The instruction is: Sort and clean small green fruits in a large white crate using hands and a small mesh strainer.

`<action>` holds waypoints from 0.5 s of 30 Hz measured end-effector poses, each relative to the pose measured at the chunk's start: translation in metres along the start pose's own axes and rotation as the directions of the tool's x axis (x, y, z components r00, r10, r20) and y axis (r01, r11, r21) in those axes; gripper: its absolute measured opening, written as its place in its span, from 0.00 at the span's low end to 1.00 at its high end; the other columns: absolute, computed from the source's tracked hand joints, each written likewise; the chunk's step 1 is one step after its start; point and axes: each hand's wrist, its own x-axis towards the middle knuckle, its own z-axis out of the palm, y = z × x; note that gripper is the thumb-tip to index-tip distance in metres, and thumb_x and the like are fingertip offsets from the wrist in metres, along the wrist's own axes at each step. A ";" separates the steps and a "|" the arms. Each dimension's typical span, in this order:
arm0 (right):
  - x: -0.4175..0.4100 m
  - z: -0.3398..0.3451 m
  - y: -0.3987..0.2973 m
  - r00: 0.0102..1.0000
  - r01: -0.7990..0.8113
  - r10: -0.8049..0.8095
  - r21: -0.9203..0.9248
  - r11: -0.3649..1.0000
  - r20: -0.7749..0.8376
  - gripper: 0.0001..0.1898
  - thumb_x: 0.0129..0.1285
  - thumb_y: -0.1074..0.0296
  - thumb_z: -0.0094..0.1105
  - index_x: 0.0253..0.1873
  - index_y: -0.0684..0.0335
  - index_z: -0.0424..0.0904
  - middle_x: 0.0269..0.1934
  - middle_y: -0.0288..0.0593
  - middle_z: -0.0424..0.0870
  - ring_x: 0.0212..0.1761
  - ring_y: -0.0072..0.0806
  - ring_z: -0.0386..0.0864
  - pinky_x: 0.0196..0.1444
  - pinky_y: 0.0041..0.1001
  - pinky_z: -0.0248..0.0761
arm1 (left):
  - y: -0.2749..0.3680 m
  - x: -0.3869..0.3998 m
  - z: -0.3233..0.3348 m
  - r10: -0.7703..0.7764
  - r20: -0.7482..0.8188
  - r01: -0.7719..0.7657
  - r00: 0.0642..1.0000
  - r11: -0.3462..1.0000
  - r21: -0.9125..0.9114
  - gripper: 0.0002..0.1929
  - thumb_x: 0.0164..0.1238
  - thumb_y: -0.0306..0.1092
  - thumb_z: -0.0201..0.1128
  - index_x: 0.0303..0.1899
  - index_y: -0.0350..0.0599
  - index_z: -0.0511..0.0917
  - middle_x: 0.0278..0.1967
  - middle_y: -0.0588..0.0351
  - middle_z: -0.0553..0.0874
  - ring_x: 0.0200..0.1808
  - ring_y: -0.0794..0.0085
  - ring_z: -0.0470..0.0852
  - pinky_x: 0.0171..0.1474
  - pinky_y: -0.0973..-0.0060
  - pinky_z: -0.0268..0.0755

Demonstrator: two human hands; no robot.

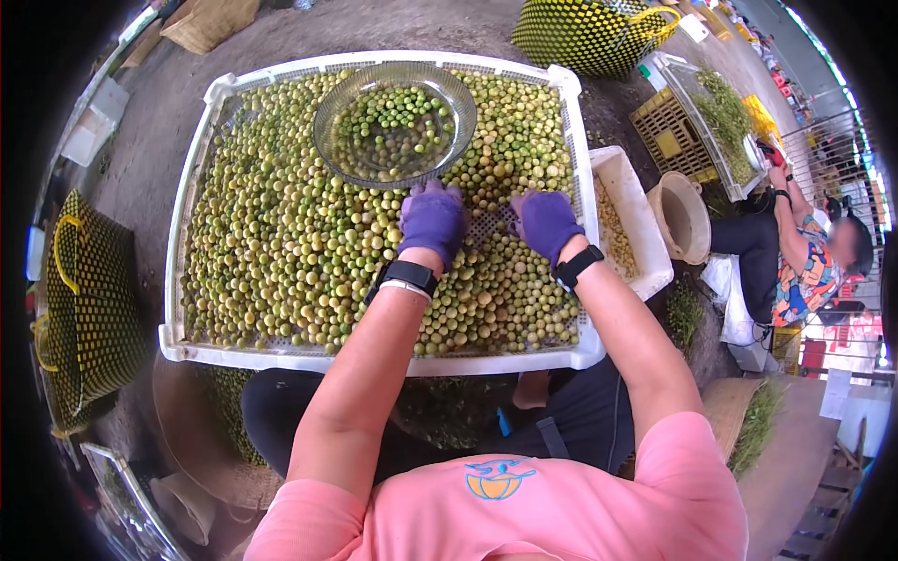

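Observation:
A white plastic mesh tray [463, 366] holds a thick layer of small round green and yellowish fruits [280, 245]. On the fruits near the tray's far side rests a clear glass-like bowl [326, 151] with some greener fruits inside. My left hand [433, 219], in a purple glove with the fingertips uncovered, is just below the bowl's near rim, its fingers down among the fruits. My right hand [548, 223], gloved the same way, reaches into the fruits near the tray's right side. Bare mesh shows between both hands. Whether either hand grips any fruit is hidden.
Right of the tray stand a white box [649, 242] with yellowish fruits and a beige bucket [694, 231]. A co-worker [807, 259] sits farther right beside a tray of green stems [726, 119]. Woven black-and-yellow baskets stand at left [98, 301] and far right [575, 35].

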 end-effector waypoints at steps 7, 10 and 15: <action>0.031 0.000 -0.002 0.979 0.070 -0.038 0.157 0.985 -0.198 0.07 0.60 0.63 0.57 0.40 0.56 0.80 0.39 0.46 0.81 0.41 0.43 0.81 0.40 0.41 0.73 | 0.001 0.008 0.025 -0.060 0.180 0.079 0.982 0.992 -0.096 0.17 0.66 0.39 0.52 0.54 0.48 0.75 0.51 0.44 0.80 0.55 0.49 0.77 0.56 0.57 0.71; 0.037 0.000 -0.002 0.984 0.128 -0.116 0.084 0.988 -0.135 0.07 0.60 0.64 0.56 0.40 0.58 0.80 0.40 0.47 0.81 0.41 0.44 0.81 0.41 0.41 0.73 | 0.005 0.015 0.001 -0.086 0.343 0.153 0.935 0.973 -0.172 0.17 0.64 0.38 0.53 0.51 0.46 0.78 0.50 0.43 0.82 0.53 0.49 0.80 0.56 0.58 0.72; 0.045 -0.027 0.004 0.990 0.031 -0.052 0.152 0.988 0.135 0.09 0.58 0.63 0.58 0.40 0.59 0.81 0.38 0.50 0.83 0.41 0.46 0.82 0.44 0.43 0.74 | -0.018 0.018 -0.029 -0.069 0.367 0.122 0.928 0.985 -0.121 0.16 0.63 0.39 0.56 0.49 0.45 0.80 0.48 0.46 0.83 0.52 0.50 0.81 0.54 0.57 0.74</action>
